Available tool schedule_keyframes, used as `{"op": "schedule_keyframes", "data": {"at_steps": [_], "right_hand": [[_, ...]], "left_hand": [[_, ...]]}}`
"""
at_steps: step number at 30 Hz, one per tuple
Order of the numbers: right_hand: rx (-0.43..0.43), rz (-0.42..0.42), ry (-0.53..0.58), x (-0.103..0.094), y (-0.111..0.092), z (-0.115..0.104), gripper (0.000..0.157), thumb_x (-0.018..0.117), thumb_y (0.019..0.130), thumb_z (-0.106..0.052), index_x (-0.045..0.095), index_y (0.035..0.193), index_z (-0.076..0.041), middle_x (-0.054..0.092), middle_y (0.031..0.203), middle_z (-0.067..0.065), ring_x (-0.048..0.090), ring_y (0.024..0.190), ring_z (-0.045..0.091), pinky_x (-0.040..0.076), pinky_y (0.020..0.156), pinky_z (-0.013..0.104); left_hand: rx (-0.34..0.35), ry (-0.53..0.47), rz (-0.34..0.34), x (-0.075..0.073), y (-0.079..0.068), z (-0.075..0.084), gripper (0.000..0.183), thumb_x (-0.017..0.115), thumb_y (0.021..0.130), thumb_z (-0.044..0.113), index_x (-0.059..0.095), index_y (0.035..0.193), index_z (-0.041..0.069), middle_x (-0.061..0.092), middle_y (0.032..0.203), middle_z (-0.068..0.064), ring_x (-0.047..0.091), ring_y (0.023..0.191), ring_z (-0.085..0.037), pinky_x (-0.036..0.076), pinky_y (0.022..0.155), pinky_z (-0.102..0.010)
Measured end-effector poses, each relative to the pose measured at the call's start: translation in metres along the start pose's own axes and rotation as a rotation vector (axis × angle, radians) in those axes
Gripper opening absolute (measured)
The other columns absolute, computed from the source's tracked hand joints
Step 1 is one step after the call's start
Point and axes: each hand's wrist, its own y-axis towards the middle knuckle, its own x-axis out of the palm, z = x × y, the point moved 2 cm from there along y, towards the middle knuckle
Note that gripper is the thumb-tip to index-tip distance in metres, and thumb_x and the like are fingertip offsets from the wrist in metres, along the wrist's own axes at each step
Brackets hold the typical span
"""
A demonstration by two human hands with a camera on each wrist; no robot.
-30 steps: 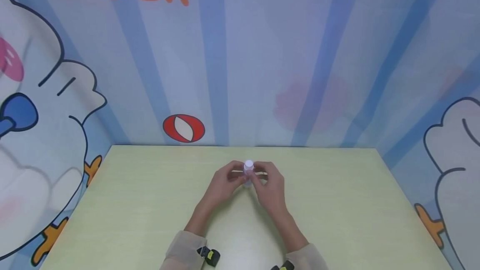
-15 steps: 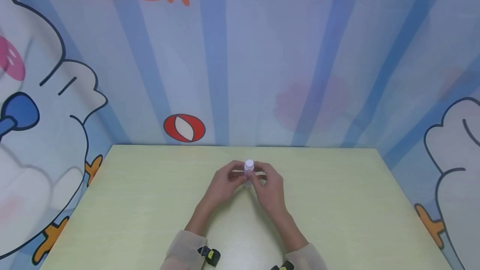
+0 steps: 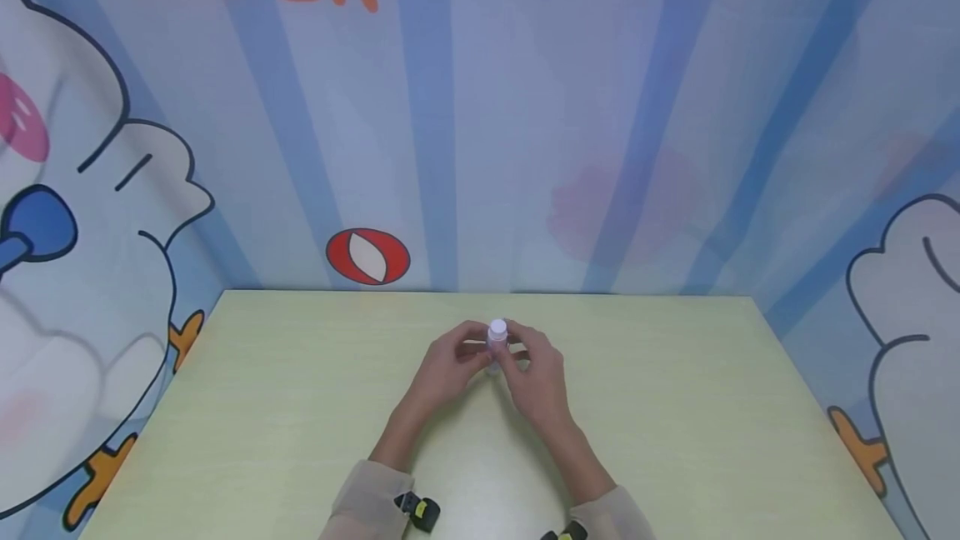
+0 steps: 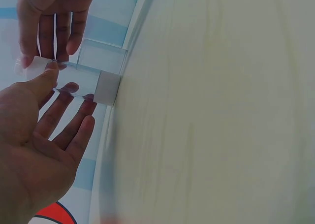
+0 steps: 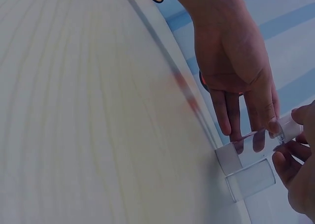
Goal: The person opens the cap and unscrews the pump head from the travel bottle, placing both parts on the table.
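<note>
A small clear bottle with a white screw cap [image 3: 498,330] stands upright between both hands, close to the far side of the table. My left hand [image 3: 441,369] grips the bottle's clear body [image 4: 81,80], thumb near the shoulder and fingers along the other side. The right hand [image 3: 542,377] pinches the white cap [image 5: 289,125] with its thumb and fingertips. The bottle's lower end [image 4: 107,87] is white. Right beside it, in both wrist views, is a clear, straight-walled container [image 5: 252,178]; in the head view the hands mostly hide it.
The pale wooden table [image 3: 262,407] stretches out around the hands. Behind it rises a blue striped backdrop [image 3: 495,107] with cartoon ducks. Each sleeve cuff carries a small black wrist camera [image 3: 423,513].
My right hand's fingers have shifted and turned slightly around the cap. The left hand and the bottle stay in place.
</note>
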Motion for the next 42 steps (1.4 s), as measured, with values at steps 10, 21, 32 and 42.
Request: {"op": "schedule_keyframes", "data": {"at_steps": [10,21,32,42], "right_hand": [[-0.042,0.051,0.026,0.0023,-0.0007,0.0025,0.024,0.076,0.1,-0.015,0.069,0.121,-0.008,0.07,0.117,0.005,0.069,0.109,0.024,0.064,0.085,0.039],[-0.035,0.009,-0.003,-0.0015,0.0037,0.0037,0.025,0.073,0.102,-0.012,0.071,0.126,-0.007,0.074,0.117,0.006,0.07,0.11,0.022,0.063,0.088,0.034],[-0.019,-0.034,0.06,-0.005,0.0039,0.002,0.032,0.073,0.101,-0.009,0.067,0.133,-0.004,0.072,0.123,0.01,0.07,0.111,0.027,0.064,0.088,0.041],[-0.017,0.015,0.08,-0.0023,0.0024,0.0018,0.023,0.076,0.099,-0.011,0.07,0.122,-0.007,0.073,0.117,0.006,0.07,0.11,0.022,0.064,0.085,0.043]], "left_hand": [[0.002,0.009,-0.004,-0.0002,0.001,-0.0021,0.034,0.075,0.101,0.022,0.066,0.133,0.026,0.069,0.136,-0.002,0.069,0.124,-0.026,0.058,0.104,-0.041],[0.022,-0.001,-0.004,-0.0007,0.0022,-0.0015,0.034,0.076,0.101,0.025,0.066,0.133,0.026,0.069,0.136,-0.001,0.069,0.124,-0.025,0.058,0.104,-0.041],[0.011,-0.006,-0.006,-0.0008,0.0007,-0.0018,0.035,0.076,0.101,0.023,0.066,0.133,0.026,0.069,0.136,-0.001,0.069,0.124,-0.025,0.058,0.104,-0.04],[0.013,-0.005,-0.008,-0.0008,0.0012,-0.0016,0.035,0.076,0.101,0.02,0.066,0.134,0.025,0.07,0.135,-0.002,0.069,0.123,-0.025,0.058,0.103,-0.039]]}}
